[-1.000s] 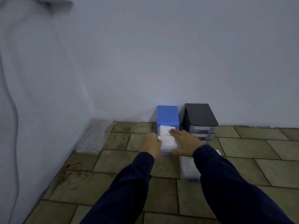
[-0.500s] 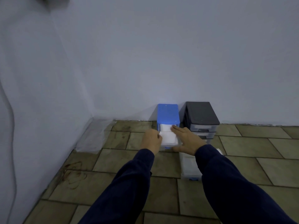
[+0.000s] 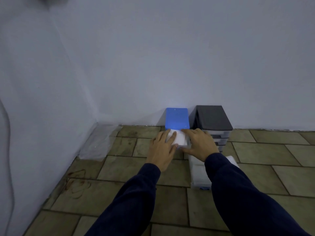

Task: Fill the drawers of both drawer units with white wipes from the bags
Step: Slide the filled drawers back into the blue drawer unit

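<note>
Pressing wipes (image 3: pixel 179 139) down into the open drawer of the blue unit (image 3: pixel 177 118) by the far wall.

Sitting just right of it is the black unit (image 3: pixel 214 119), drawers apparently pushed in. Nearer, right, a bag (image 3: pixel 199 171) of wipes is lying on the floor. The right hand (image 3: pixel 198 144) and left hand (image 3: pixel 162 149) are both lying spread, fingers flat on the white stack. Next, I judge, the drawer is needing a straight push shut, nothing snagging.

- drawer (image 3: pixel 183 145) of wipes (image 3: pixel 179 138) now sits way further into the blue unit (image 3: pixel 177 118) than a second ago
- left hand (image 3: pixel 162 149) uncurls, fingers flat on the wipes
- right hand (image 3: pixel 199 144) moves in with it
</note>
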